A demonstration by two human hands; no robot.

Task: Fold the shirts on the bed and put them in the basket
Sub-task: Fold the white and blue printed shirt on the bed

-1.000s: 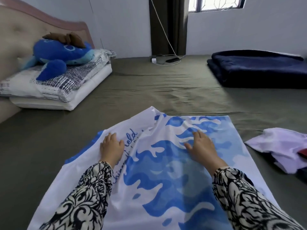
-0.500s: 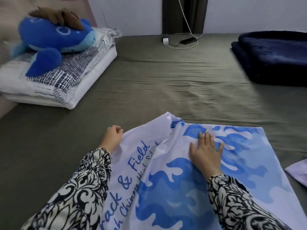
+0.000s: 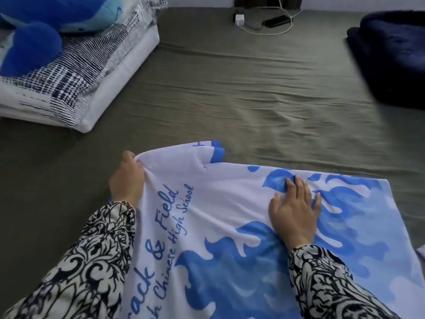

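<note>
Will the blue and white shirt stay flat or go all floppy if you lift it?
Probably floppy: the shirt already bunches where the left hand pinches its edge. It likely feels light and thin. The right hand presses it flat, so it may slide on the bedsheet otherwise.

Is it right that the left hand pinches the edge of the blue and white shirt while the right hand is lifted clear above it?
Not quite. The left hand does pinch the edge of the blue and white shirt, but the right hand is not lifted: it lies flat on the shirt with straight fingers, pressing it to the bed. The head view shows this.
</note>
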